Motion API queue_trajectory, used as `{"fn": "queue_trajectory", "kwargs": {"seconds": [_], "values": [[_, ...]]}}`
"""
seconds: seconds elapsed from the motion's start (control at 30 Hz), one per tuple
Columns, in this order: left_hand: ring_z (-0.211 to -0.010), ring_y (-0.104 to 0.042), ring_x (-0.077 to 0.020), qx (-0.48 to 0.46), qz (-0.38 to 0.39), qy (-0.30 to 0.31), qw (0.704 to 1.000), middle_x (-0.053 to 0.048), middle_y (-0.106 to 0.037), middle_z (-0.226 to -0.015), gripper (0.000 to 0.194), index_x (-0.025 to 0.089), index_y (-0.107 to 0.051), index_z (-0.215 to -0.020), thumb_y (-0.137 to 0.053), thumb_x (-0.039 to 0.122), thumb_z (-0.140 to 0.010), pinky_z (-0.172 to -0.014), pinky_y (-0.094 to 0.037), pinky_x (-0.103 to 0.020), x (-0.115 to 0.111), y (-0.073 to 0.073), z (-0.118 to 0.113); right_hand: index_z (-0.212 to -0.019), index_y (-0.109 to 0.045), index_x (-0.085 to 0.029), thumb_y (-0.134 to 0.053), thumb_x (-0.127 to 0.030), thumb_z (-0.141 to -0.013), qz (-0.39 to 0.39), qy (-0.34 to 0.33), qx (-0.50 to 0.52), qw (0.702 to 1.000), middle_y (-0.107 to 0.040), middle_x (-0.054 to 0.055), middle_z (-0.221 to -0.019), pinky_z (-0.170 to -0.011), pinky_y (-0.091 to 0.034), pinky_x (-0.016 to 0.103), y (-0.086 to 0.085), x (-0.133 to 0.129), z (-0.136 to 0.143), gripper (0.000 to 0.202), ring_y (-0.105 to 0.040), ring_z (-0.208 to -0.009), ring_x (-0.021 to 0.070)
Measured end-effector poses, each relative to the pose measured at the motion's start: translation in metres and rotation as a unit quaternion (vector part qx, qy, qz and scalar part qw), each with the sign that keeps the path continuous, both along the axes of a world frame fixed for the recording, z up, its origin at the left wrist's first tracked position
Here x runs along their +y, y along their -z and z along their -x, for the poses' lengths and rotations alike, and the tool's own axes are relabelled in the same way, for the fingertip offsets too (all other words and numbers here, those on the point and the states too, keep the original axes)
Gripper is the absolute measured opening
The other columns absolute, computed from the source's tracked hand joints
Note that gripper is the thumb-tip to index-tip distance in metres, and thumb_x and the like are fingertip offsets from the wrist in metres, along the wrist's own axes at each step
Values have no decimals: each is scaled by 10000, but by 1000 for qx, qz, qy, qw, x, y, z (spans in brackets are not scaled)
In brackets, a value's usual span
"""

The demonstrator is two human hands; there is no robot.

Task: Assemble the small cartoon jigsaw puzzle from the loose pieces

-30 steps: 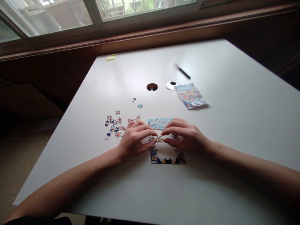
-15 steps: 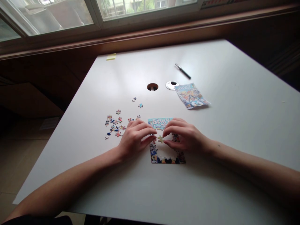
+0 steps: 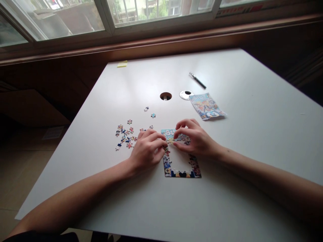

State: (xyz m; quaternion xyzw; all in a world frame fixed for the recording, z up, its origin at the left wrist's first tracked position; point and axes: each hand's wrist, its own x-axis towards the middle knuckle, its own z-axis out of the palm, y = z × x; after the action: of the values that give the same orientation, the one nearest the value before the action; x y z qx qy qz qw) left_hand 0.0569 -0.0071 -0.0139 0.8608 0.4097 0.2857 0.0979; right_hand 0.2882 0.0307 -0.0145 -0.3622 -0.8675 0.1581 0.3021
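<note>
Left hand (image 3: 146,148) curling, grip unclear; right hand (image 3: 199,140) holding thumb and fingers apart. Yellow piece (image 3: 171,140) lying between them, by puzzle border's (image 3: 167,162) upper inner edge — tabs needing aligning before gentle pressing.

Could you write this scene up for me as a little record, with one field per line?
Place: white table near a window
Puzzle: border largely put together, middle mostly unfilled
Left hand: fingers curled at the puzzle's left edge; grip unclear
Right hand: thumb and fingers apart, beside a yellow piece; contact unclear
Yellow piece: near the puzzle's top strip
Loose pieces: scattered left of the puzzle
Beyond the puzzle: picture sheet, pen, metal ring, yellow note
</note>
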Motion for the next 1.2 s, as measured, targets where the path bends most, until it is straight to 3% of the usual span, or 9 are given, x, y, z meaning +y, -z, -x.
{"fn": "queue_trajectory", "kwargs": {"seconds": [0.27,0.87,1.2], "values": [[-1010,-566,-220,9,5,-5,1000,-1,-728,-1016,188,245,-719,-900,-587,119,-851,-907,-384,-411,0,-1,0,-845,-682,-241,-726,-257,-798,8,-9,-11,1000,-596,77,-1075,-942,-459,470,4,-2,1,66,-515,-1038,260],[-1009,-570,-217,14,7,-8,1000,6,-728,-1017,209,252,-716,-922,-584,109,-847,-901,-379,-405,-1,-2,-1,-877,-682,-237,-713,-260,-807,13,-6,-14,1000,-601,78,-1049,-929,-457,465,3,-2,3,79,-520,-1004,255],[-1012,-567,-214,10,5,-9,1000,9,-729,-1020,200,253,-715,-916,-586,113,-852,-900,-374,-400,0,-1,-1,-911,-734,-277,-656,-184,-833,-28,-47,-19,998,-579,75,-1082,-964,-425,468,2,-4,0,145,-501,-1046,250]]}}
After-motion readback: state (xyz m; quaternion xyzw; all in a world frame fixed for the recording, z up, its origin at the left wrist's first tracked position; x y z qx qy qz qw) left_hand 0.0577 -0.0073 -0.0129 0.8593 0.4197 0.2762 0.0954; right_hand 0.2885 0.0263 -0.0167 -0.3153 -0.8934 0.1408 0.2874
